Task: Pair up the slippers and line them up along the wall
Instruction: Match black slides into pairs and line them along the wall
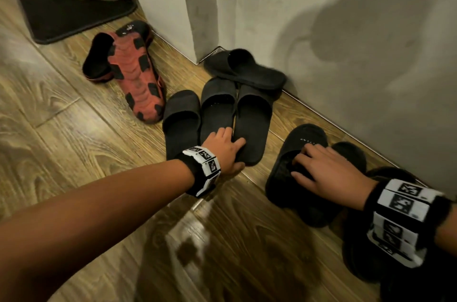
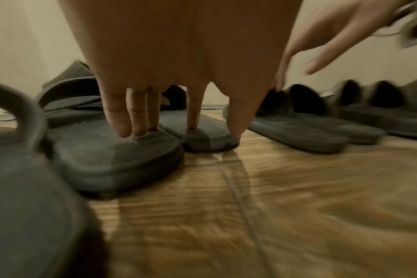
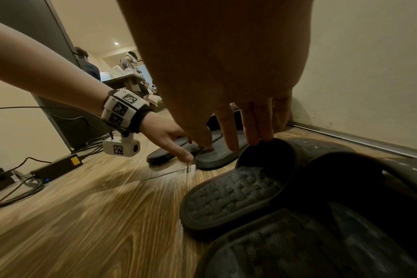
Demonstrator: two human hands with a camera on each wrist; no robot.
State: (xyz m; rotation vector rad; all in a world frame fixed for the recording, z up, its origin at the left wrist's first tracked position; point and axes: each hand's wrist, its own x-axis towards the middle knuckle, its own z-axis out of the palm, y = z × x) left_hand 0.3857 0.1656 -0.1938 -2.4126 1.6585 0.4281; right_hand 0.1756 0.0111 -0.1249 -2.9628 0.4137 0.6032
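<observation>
**Two hands down, pairs being squared up**

On the left, a lone black slide [image 1: 181, 118] sat just beside the middle pair [image 1: 235, 116], its likely mate [image 1: 244, 68] lying crosswise by the wall [image 1: 346, 54]. The left hand [image 1: 226, 151], arm stretched forward, pressed spread, straight fingers [image 2: 122, 120] on both heels of that pair. The right hand [image 1: 321, 168] lay spread over the textured slipper [image 1: 294, 170], fingertips at its strap. Next, I judged, came nudging each pair flush to the wall.

Slippers [image 1: 252, 113] blk; shoe sole [image 1: 138, 79] red w/ blk patches; floor [image 1: 61, 108] brown woodgrain.
</observation>
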